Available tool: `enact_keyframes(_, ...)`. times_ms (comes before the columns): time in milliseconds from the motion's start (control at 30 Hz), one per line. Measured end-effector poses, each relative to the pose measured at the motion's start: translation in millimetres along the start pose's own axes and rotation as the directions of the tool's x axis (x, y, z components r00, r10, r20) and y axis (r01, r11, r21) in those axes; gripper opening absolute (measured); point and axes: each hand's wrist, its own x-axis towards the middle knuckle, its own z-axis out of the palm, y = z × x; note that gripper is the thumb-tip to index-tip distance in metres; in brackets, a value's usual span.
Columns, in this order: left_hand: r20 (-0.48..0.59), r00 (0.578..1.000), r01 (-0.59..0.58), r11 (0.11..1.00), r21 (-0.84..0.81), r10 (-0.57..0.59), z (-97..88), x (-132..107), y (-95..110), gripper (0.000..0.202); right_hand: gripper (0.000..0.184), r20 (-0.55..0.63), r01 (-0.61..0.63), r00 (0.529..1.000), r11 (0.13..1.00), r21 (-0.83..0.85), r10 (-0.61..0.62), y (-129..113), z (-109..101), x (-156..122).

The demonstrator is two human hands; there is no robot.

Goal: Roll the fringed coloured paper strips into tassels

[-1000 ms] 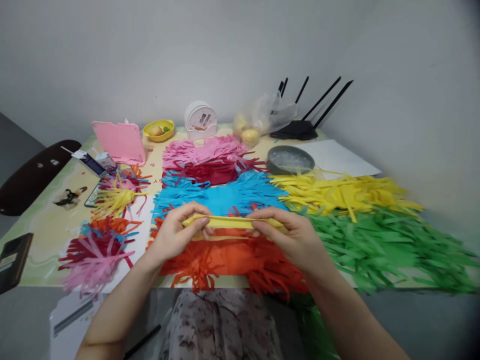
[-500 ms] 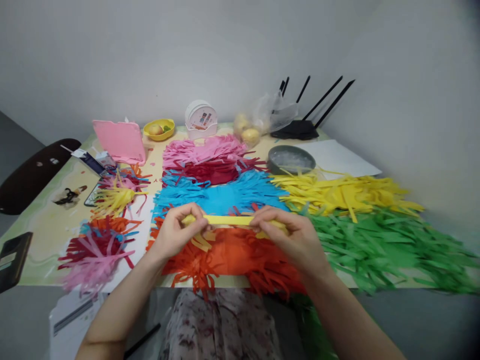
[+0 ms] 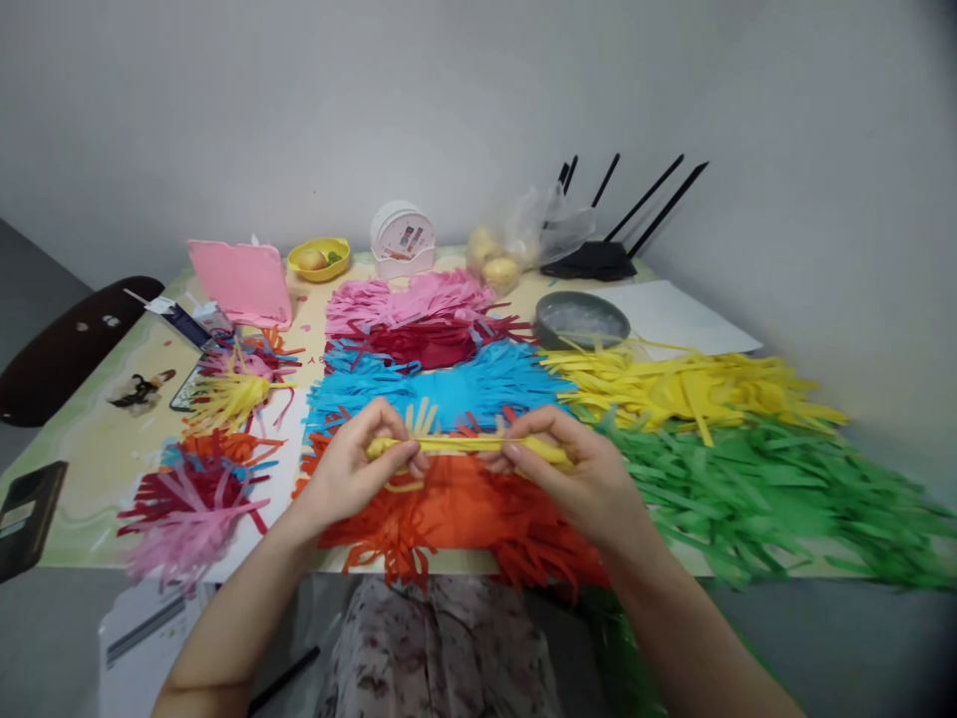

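Between my two hands stretches a rolled yellow fringed tissue paper [image 3: 458,443], narrow in the middle, with loose strips fanning out near the fingers. My left hand [image 3: 366,464] pinches its left part, and my right hand [image 3: 560,461] pinches its right part. Beneath the hands lies orange fringed paper [image 3: 468,509], partly covered by them. Just beyond is blue fringed paper [image 3: 449,391], then dark red [image 3: 423,341] and pink fringed paper [image 3: 411,299]. Right of my right hand are yellow fringed sheets [image 3: 695,387] and green fringed sheets [image 3: 793,489].
Multicoloured tassels [image 3: 198,499] lie at the left, near a hair clip [image 3: 139,391] and a dark flat case [image 3: 30,519]. Behind stand a pink tablet case [image 3: 243,284], a yellow fruit bowl [image 3: 320,261], a grey bowl [image 3: 581,321] and a black router [image 3: 590,261].
The yellow strip between my hands has turned and become thinner, and its fringe ends now point up behind it. Both hands stay nearly in place.
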Motion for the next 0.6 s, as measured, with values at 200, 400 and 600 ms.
enact_keyframes(200, 0.024, 1.000, 0.011, 0.988, -0.157, -0.007, 2.0, 2.4, -3.9, 0.019, 0.014, 0.001, 0.010, 1.000, 0.994, 0.110, -0.010, 5.2, 0.5, 1.4)
enact_keyframes(400, 0.022, 1.000, 0.012, 0.959, -0.284, -0.006, 2.5, 6.8, -13.2, 0.018, 0.009, -0.022, 0.064, 0.998, 0.974, 0.216, -0.060, 8.9, 1.7, 7.4)
enact_keyframes(600, -0.019, 0.995, -0.097, 0.935, -0.342, 0.096, 6.7, 2.2, -23.0, 0.016, 0.014, -0.023, 0.104, 0.995, 0.964, 0.243, -0.101, 12.5, 7.6, 3.4)
